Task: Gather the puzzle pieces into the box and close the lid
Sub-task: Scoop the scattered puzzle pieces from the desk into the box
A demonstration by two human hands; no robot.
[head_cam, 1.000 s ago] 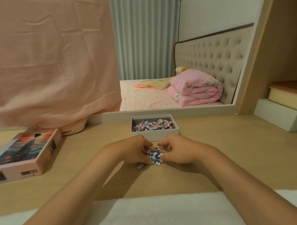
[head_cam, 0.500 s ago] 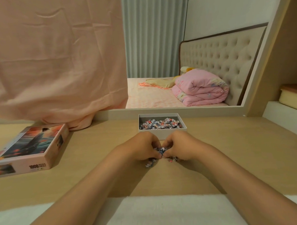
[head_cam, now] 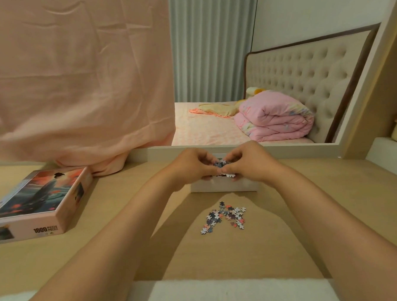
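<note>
A: Two hands are up over the box. The left hand [head_cam: 193, 166] and right hand [head_cam: 249, 164] are side by side, fingertips meeting, w/ fingers curled in.

B: Holding what?

A: A small clump of puzzle pieces [head_cam: 220, 164], squeezed btwn both hands. One piece pokes out under the right hand.

B: Where's the box?

A: The white box [head_cam: 223, 186] sits on the table [head_cam: 330, 202], right under the hands, near the far edge. The hands hide the inside, so can't tell how full it is.

B: Any more pieces?

A: Yes. A little pile of loose pieces [head_cam: 224, 216] lies flat on the table, just in front of the box, btwn the two arms. It's not touching the box.

B: And the lid?

A: The lid [head_cam: 37, 201] is off. It lies on the table well to the left, pic side up, w/ "1000" on its side.

B: Other stuff?

A: A big pink cloth [head_cam: 78, 87] hangs behind the lid, its bottom bunched on the table. Past the box there's a bed w/ a rolled pink blanket [head_cam: 275, 116]. A white fuzzy strip [head_cam: 220, 293] runs along the near edge, btwn the arms.
</note>
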